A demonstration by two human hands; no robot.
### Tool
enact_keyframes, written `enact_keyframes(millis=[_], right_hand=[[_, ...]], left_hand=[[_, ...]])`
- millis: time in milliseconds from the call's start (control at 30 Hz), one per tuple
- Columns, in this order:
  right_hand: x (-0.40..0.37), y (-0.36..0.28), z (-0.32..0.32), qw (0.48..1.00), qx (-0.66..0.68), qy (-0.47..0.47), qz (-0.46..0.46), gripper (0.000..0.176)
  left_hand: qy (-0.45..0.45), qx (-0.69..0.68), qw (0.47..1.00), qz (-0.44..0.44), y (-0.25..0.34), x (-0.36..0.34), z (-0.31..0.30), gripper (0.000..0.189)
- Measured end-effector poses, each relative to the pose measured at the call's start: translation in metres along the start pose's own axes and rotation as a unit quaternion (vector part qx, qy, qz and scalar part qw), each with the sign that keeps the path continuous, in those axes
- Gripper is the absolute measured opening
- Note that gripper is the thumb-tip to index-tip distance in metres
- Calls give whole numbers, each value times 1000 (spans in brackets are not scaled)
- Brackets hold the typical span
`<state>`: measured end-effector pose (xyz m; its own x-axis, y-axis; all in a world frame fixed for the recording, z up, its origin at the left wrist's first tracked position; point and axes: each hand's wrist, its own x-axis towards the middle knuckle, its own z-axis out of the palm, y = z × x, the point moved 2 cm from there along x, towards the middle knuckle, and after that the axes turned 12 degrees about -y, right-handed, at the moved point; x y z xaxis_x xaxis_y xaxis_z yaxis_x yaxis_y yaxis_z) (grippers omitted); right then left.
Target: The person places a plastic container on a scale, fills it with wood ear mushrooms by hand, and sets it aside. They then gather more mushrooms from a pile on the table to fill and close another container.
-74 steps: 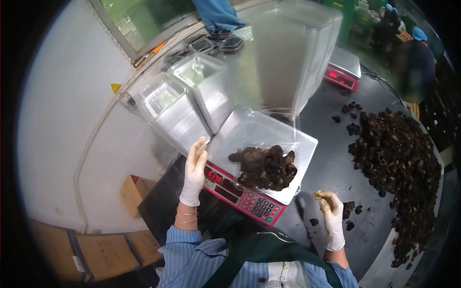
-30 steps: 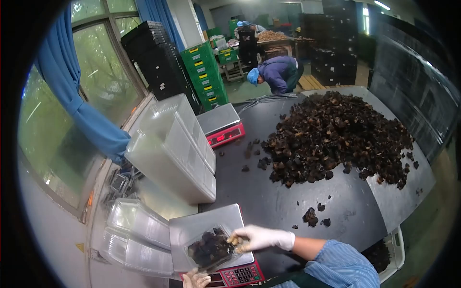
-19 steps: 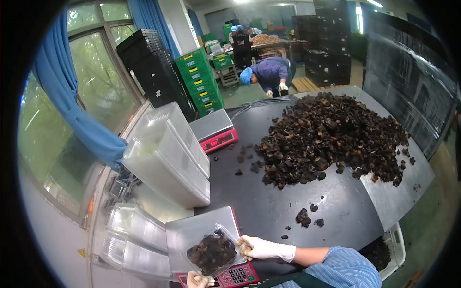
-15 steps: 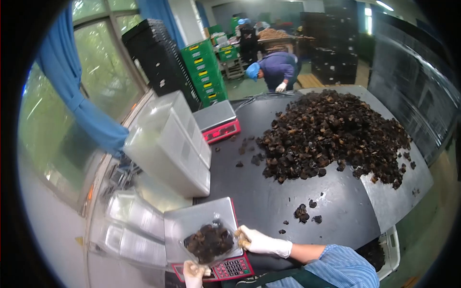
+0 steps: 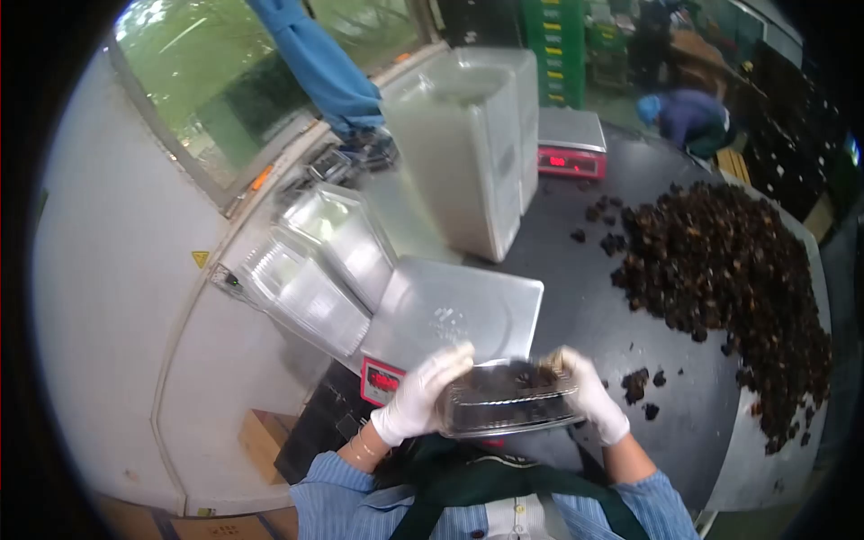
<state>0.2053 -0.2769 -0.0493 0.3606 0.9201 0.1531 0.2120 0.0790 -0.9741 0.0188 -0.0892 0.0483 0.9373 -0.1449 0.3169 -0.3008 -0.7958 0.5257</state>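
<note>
A clear plastic box (image 5: 515, 412) filled with dark brown, fungus-like pieces is held close to my body, tilted so its side faces me. My left hand (image 5: 429, 389), in a white glove, grips its left end. At the right end my gloved right hand (image 5: 589, 396) has its fingers closed around the rim. Just beyond the box lies the bare metal plate of a scale (image 5: 463, 301); its red display panel shows beside my left wrist. Both hands are clear of the plate.
Nested clear trays (image 5: 310, 288) lean left of the scale, and tall stacks of clear containers (image 5: 468, 153) stand behind. A second red scale (image 5: 572, 153) sits farther back. A large pile of dark pieces (image 5: 720, 270) covers the right side. A person in a blue cap (image 5: 688, 117) bends beyond the table.
The box has come off the scale plate toward my body and tilted. My left hand has moved up to its left end. The camera view has swung left and down.
</note>
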Motion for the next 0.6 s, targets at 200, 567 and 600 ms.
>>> enact_keyframes(millis=[200,567,600], right_hand=[[-15,-19,3,958,207,-153,130,22],[-9,1,-5,963,196,-76,169,19],[-8,3,-4,964,193,-85,164,19]], left_hand=[[163,-171,940,-246,-40,-17,-107,52],[152,412,753,-490,-213,-91,-271,48],[95,434,708,-549,-182,-81,-260,43]])
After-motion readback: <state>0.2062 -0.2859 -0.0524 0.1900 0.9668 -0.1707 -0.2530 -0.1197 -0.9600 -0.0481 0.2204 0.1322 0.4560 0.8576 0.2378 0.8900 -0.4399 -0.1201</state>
